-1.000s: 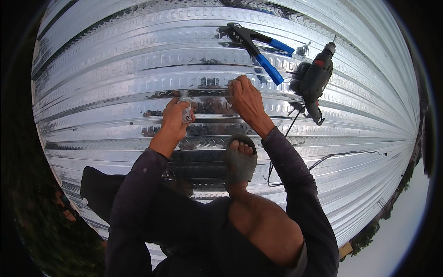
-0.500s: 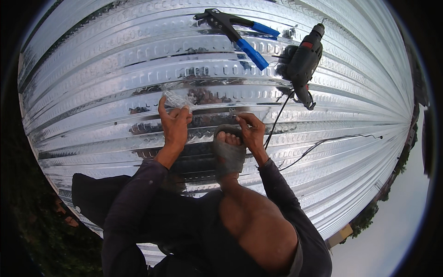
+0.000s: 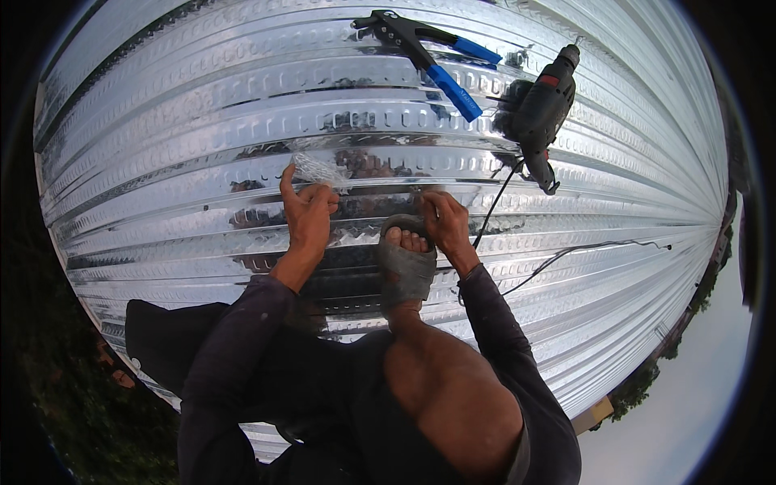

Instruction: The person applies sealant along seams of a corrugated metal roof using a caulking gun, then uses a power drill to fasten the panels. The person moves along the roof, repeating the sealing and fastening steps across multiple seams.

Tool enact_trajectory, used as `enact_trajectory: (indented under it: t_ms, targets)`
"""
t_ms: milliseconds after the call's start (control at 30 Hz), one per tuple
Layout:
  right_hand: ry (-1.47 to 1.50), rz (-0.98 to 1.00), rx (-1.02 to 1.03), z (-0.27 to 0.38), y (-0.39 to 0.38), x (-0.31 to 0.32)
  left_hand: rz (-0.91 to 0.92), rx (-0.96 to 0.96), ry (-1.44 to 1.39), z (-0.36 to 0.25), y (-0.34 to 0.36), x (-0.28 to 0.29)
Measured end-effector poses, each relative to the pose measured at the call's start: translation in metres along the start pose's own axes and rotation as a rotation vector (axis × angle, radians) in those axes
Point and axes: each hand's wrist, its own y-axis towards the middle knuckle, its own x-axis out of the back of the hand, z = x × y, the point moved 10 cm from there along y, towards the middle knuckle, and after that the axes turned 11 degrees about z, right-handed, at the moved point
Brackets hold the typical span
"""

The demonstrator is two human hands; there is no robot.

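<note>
Squatted on a shiny ribbed metal sheet [image 3: 202,105] that filled nearly the whole view. Gripped a small clear plastic bag [image 3: 320,170] with the left hand [image 3: 307,217], thumb and forefinger pinched on its near edge, the other fingers curled loosely beneath. Held the bag crumpled and slightly raised, just off the far side of those fingertips, touching them and seemingly brushing a rib of the sheet. Showed no clear long axis in the bag, only a bunched shape spreading a little left to right. Could not make out any contents through the glare.

Placed the right hand [image 3: 444,226] to the right, near the bag but apart from it, knuckles up and fingers bent down onto the sheet. Pressed close against the toe of a sandalled foot [image 3: 408,263], just beside it on the right. Could not tell whether those bent fingers pinched anything or merely rested on the metal. Left the bag clearly nearer the left hand, with the foot set between the two wrists.

Laid out farther away, toward the right: a riveting tool [image 3: 428,52] with blue handles, lengthwise from far left to near right, and a dark power drill [image 3: 541,105] just beside its near end. Trailed a thin cord [image 3: 566,255] from the drill back toward the right forearm.
</note>
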Motion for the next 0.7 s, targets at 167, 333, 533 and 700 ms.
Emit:
enact_trajectory:
  t_ms: [167,333,533,700]
  targets:
    - [-0.152,0.186,0.241,0.019,0.012,-0.005,-0.008,0.004,-0.003,-0.001,-0.001,0.003]
    - [-0.321,0.379,0.444,0.027,0.014,-0.009,-0.033,0.026,-0.014,-0.002,-0.004,0.005]
    - [-0.282,0.424,0.442,0.018,0.012,-0.015,-0.030,0.024,-0.017,-0.001,-0.004,0.006]
    - [-0.269,0.382,0.449,0.018,0.012,-0.015,-0.040,0.025,-0.005,0.001,-0.004,0.009]
